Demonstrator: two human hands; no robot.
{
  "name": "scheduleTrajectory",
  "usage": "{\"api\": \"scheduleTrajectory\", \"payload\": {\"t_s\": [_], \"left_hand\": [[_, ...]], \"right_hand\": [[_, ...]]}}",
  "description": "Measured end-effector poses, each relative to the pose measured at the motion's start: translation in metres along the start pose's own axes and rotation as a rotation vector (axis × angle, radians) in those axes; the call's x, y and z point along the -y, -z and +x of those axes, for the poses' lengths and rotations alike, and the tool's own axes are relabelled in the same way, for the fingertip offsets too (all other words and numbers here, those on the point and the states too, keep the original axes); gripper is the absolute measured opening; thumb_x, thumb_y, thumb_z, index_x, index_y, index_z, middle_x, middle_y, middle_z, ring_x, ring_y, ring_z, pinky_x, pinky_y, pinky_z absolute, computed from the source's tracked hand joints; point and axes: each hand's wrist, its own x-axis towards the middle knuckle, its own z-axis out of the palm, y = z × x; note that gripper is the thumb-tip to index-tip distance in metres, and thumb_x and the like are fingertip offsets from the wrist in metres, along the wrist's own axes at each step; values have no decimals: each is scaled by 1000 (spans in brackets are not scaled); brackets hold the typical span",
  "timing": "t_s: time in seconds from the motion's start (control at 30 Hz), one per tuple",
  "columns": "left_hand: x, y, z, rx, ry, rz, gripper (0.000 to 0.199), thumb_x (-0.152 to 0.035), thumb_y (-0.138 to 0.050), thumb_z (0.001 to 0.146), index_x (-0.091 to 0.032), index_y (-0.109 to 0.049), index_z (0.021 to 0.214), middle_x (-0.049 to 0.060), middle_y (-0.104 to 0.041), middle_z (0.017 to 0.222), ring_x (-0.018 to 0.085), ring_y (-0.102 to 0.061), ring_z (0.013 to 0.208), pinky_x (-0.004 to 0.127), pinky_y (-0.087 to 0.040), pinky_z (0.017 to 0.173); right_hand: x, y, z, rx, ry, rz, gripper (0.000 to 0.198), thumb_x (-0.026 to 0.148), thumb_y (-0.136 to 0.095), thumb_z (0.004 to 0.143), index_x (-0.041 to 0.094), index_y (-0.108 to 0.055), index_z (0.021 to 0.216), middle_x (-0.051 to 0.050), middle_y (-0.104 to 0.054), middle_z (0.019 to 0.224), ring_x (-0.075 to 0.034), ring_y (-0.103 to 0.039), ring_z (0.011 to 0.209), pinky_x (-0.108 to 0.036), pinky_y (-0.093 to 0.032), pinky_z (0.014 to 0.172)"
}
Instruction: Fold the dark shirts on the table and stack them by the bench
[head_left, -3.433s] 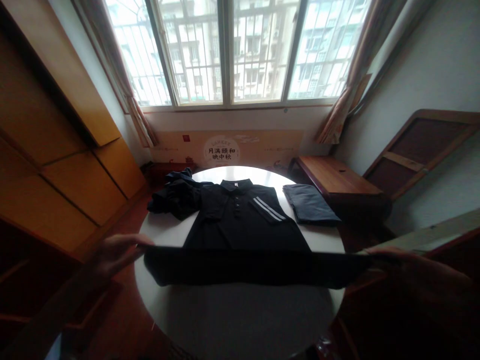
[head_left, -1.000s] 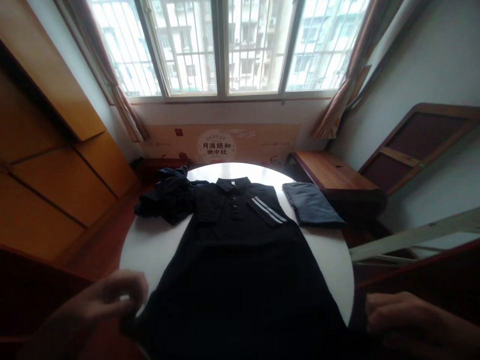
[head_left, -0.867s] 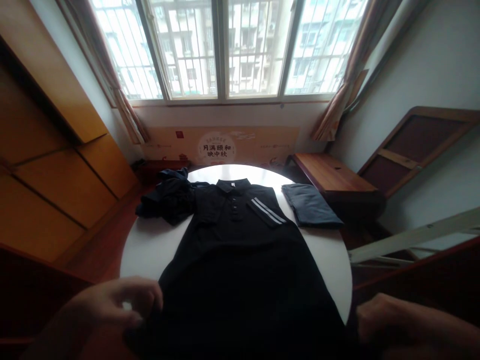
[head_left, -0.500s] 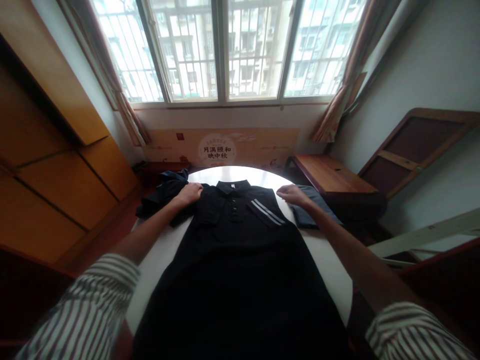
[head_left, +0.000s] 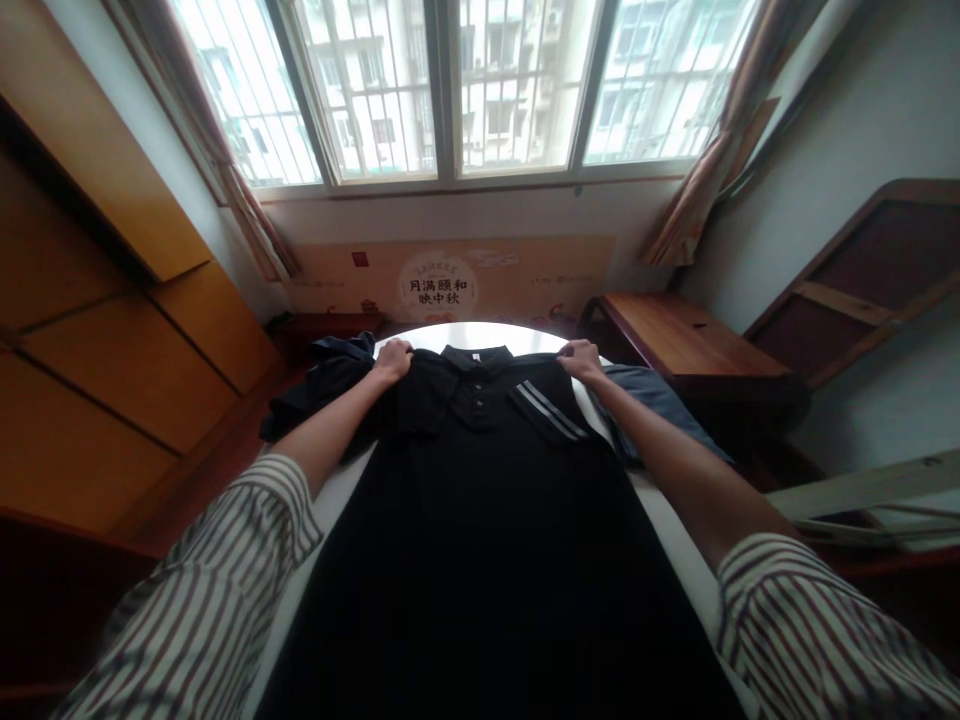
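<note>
A black polo shirt (head_left: 480,540) lies front side up on a white round table (head_left: 442,335), its collar at the far end. Both sleeves are folded in over the chest; the one on the right shows two pale stripes. At the left shoulder, my left hand (head_left: 393,358) is closed on the cloth. The fingers of my right hand (head_left: 581,357) pinch the opposite shoulder. Between the hands the shoulder line looks stretched fairly straight. The lower part of the shirt runs out of view at the bottom.
Crumpled dark clothes (head_left: 322,385) lie at the table's left edge. Folded grey-blue clothing (head_left: 664,410) rests on the right, beneath my right forearm. Beyond stand a wooden desk (head_left: 690,335) on the right, a printed box panel (head_left: 540,270) under the window, and an orange cabinet (head_left: 97,370).
My right hand, earlier just off the right shoulder, has taken hold of it. My left hand stays at the left shoulder. The view has tilted slightly downward.
</note>
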Motion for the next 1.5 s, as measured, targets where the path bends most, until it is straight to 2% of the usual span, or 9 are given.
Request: {"api": "scheduleTrajectory", "payload": {"t_s": [0.17, 0.3, 0.5, 0.63, 0.77, 0.83, 1.07, 1.23, 1.5], "left_hand": [[-15, -7, 18, -57, 30, -18, 32, -24, -54, 93, -13, -66, 120, 16, -59, 123, 28, -59, 113, 34, -47, 98], [-33, -11, -16, -78, -127, -39, 36, -26, -53, 93, -15, -59, 127, 16, -52, 131, 30, -55, 116, 40, -48, 96], [-33, 17, -202, 27, -735, -266, 26, -17, -44, 97, -18, -61, 117, 11, -59, 121, 21, -58, 109, 37, -48, 97], [-14, 41, -335, 257, -841, -334, 28, -28, -50, 97, -25, -59, 124, 9, -59, 126, 21, -56, 114, 34, -50, 97], [4, 46, -402, 335, -876, -279, 78, -63, -67, 79, -26, -44, 144, 12, -54, 138, 31, -50, 124, 47, -48, 102], [12, 44, -414, 272, -782, -239, 83, -64, -66, 79, -27, -38, 148, 12, -52, 141, 32, -49, 125, 49, -48, 102], [31, 33, -415, 66, -358, -240, 39, -33, -52, 94, -23, -55, 132, 9, -63, 116, 25, -62, 106, 41, -52, 94], [31, 43, -426, 262, -214, -352, 22, -21, -50, 87, -23, -59, 106, 6, -65, 100, 22, -63, 93, 36, -50, 86], [39, 74, -454, 603, -165, -448, 17, -8, -45, 66, -22, -47, 74, -2, -57, 77, 15, -49, 69, 25, -35, 61]], "right_hand": [[18, 2, 5, -84, 24, -50, 40, 17, -50, 90, 2, -59, 125, -24, -62, 122, -30, -58, 115, -38, -43, 99], [35, 0, -36, -4, 143, -71, 47, 24, -66, 83, 6, -59, 126, -24, -56, 129, -34, -55, 117, -40, -44, 99], [21, 28, -215, 198, 741, 78, 34, 32, -60, 91, 18, -65, 121, -14, -62, 127, -25, -60, 114, -39, -48, 101], [-8, 49, -344, 266, 844, 76, 62, 53, -67, 84, 22, -56, 137, -13, -60, 135, -31, -54, 125, -45, -50, 100], [-38, 53, -412, 186, 894, -28, 70, 51, -67, 84, 25, -46, 146, -10, -59, 138, -31, -55, 126, -42, -54, 95], [-53, 53, -424, 90, 846, -73, 63, 45, -65, 87, 25, -48, 145, -10, -63, 133, -29, -60, 118, -41, -56, 91], [-77, 62, -427, -101, 634, -24, 47, 37, -47, 98, 20, -48, 143, -12, -65, 120, -24, -65, 104, -36, -58, 86], [-74, 58, -427, -135, 569, 8, 36, 30, -48, 96, 19, -60, 127, -13, -67, 109, -26, -66, 97, -39, -59, 83], [-65, 67, -440, 6, 713, -19, 27, 8, -47, 83, 24, -68, 87, -6, -70, 82, -22, -67, 77, -36, -58, 74]]}}
